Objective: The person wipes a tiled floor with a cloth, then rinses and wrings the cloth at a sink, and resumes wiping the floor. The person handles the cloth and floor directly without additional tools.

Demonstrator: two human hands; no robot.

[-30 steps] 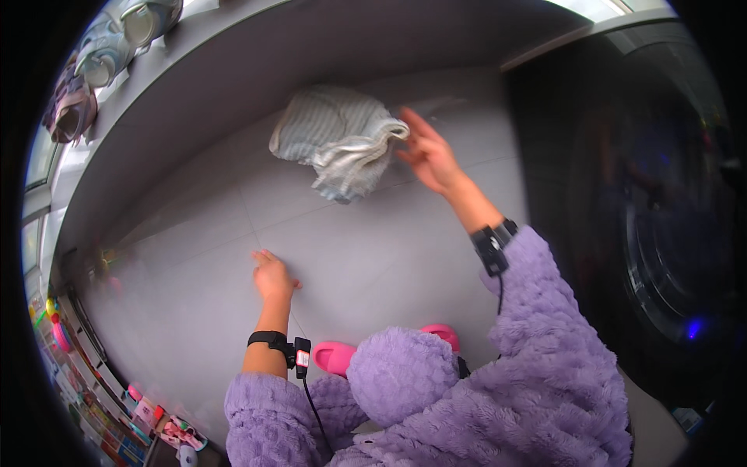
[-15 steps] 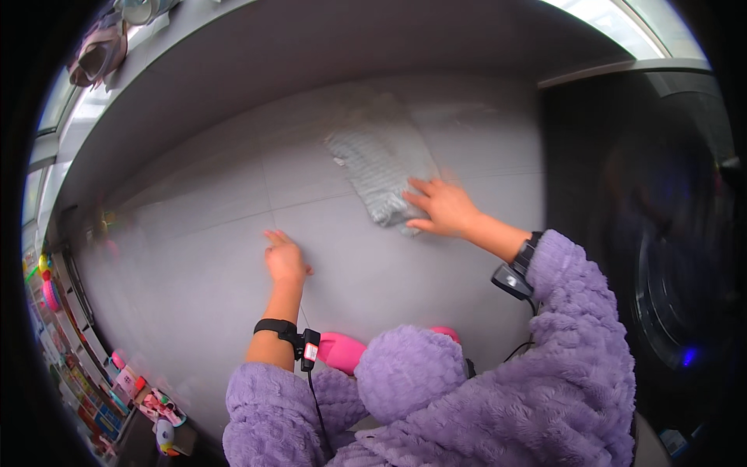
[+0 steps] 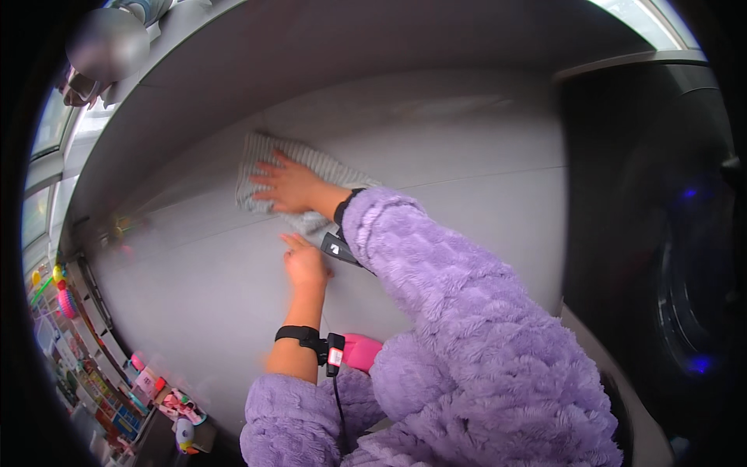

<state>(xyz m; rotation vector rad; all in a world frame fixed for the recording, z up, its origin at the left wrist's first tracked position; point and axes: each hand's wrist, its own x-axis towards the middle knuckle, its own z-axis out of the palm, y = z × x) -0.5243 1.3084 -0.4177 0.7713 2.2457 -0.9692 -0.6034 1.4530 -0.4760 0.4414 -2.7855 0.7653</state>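
Observation:
A grey ribbed cloth (image 3: 325,162) lies spread on the grey tiled floor (image 3: 436,210). My right hand (image 3: 292,185) rests flat on the cloth's left part, fingers spread, its arm reaching across from the right. Just nearer to me, my left hand (image 3: 306,263) leans on the tiles with its fingers stretched out, holding nothing. Its fingertips are close to the cloth's near edge. Each wrist carries a black strap with a small device, and the right one partly hides the cloth's near corner.
On the right stands a black front-loading appliance (image 3: 646,202) with blue lights. A dark wall (image 3: 373,39) bounds the floor at the back. Toys and a shelf (image 3: 101,381) line the lower left. A pink shoe (image 3: 360,352) shows below my hands.
My right hand has swept the cloth to the left across the tiles, and its arm now crosses in front of me. My left hand stays on the floor in about the same pose.

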